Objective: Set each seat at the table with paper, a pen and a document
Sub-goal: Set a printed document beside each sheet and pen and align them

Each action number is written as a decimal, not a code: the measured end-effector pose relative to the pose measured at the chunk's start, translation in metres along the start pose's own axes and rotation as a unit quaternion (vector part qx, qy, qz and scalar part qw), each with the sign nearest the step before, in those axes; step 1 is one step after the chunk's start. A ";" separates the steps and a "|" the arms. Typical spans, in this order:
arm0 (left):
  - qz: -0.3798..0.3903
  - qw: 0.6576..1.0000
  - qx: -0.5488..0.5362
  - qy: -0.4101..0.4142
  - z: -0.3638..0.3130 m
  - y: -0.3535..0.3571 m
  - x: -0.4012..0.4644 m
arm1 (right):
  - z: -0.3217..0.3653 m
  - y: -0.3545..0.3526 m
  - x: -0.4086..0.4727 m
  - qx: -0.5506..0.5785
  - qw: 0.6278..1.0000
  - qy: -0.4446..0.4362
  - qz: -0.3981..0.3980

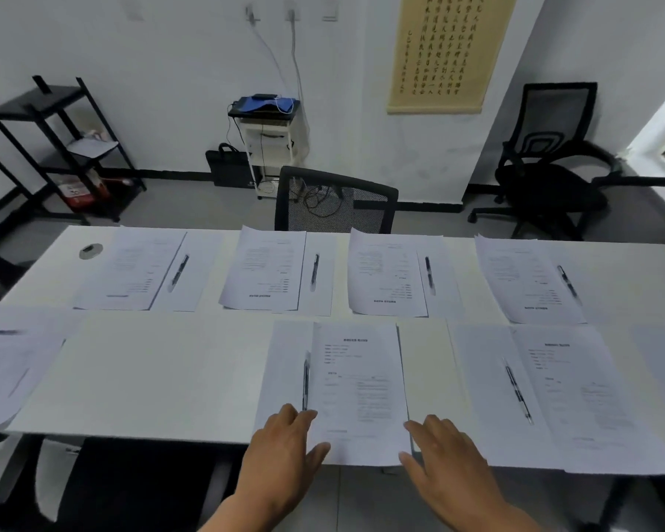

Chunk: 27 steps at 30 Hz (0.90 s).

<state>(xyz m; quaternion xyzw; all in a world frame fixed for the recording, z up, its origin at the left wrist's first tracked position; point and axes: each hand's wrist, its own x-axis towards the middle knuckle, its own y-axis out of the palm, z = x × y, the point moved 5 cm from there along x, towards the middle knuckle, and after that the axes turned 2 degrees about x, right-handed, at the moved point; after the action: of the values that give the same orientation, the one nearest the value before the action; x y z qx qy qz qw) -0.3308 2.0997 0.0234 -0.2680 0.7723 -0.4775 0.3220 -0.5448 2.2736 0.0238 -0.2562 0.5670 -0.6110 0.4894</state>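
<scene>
A printed document (358,389) lies at the near edge of the white table (150,378), partly over a blank sheet (281,362) with a black pen (306,382) along its left side. My left hand (285,443) rests with straight fingers on the document's lower left corner, by the pen's near end. My right hand (442,451) touches the lower right corner, fingers spread. To the right sits another set of paper, pen (517,393) and document (576,389). Several sets with pens (315,271) line the far side.
A black mesh chair (334,201) stands behind the table's far side, another chair (549,163) at the right wall. A black shelf rack (54,147) is at the left. Papers (8,362) lie at the near left. A dark chair (131,485) sits below the near edge.
</scene>
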 end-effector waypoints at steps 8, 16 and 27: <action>0.001 1.000 0.012 -0.007 0.003 -0.015 0.021 | 0.019 -0.015 0.037 0.033 0.998 -0.001 0.048; 0.022 0.999 0.033 -0.022 0.014 -0.013 0.027 | 0.017 0.003 0.055 0.050 0.998 -0.018 0.040; 0.074 0.996 0.045 0.011 0.069 0.002 0.049 | 0.044 0.036 0.068 0.033 0.997 0.024 0.062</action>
<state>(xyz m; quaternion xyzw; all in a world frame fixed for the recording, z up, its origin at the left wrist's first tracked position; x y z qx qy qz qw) -0.3109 2.0263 -0.0129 -0.1903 0.7715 -0.4892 0.3596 -0.5214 2.1982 -0.0167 -0.1894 0.5729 -0.6038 0.5210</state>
